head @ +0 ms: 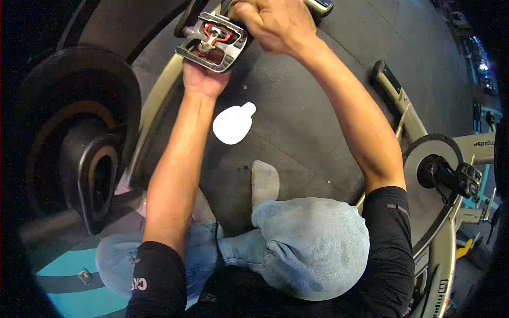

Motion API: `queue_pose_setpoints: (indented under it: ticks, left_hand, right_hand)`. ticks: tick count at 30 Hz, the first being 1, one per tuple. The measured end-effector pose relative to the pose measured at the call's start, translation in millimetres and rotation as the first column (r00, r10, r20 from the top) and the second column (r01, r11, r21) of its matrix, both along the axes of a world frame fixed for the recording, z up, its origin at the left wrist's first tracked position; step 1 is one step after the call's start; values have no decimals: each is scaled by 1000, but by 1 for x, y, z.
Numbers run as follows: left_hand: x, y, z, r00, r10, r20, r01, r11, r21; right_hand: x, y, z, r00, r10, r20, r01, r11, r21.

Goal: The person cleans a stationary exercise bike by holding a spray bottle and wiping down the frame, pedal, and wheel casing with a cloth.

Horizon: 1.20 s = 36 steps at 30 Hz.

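A clipless exercise-bike pedal with a silver cage and red parts around its binding is at the top of the view. My left hand grips it from below and behind; the pedal hides most of the fingers. Just right of the pedal is my right hand, its fingers curled near the pedal's axle end. Whether anything lies inside that curl is hidden. On the dark floor between my forearms lies a flat white rounded piece with a short tab.
To my left stands a bike's dark round housing beside a pale curved frame tube. Another spin bike, with its flywheel and crank pedal, is close on the right. A small object sits on the turquoise-striped floor.
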<state>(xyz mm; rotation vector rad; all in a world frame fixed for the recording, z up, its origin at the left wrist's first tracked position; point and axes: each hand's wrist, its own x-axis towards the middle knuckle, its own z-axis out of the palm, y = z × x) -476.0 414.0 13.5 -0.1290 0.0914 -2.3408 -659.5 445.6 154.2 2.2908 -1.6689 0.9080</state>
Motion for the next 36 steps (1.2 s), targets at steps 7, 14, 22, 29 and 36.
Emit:
queue_pose_setpoints:
  ticks: [7,14,22,29,36]
  left_hand:
    - [-14,7,31,985,45,164,-53,998,43]
    - [-15,10,32,948,146,283,-184,977,112]
    - [-23,17,35,997,44,-63,-51,993,-104]
    - [-15,9,24,998,40,57,-38,999,-37]
    - [-15,11,29,998,56,-18,-55,997,54]
  right_hand:
    - [-40,24,-10,960,131,-246,-205,930,-305]
    - [-15,30,-36,960,86,265,-57,991,-118]
    - [-29,5,0,988,81,130,-31,939,-343]
    - [-28,-22,16,984,60,-166,-41,992,115]
    - [1,-14,29,965,177,-193,-161,982,95]
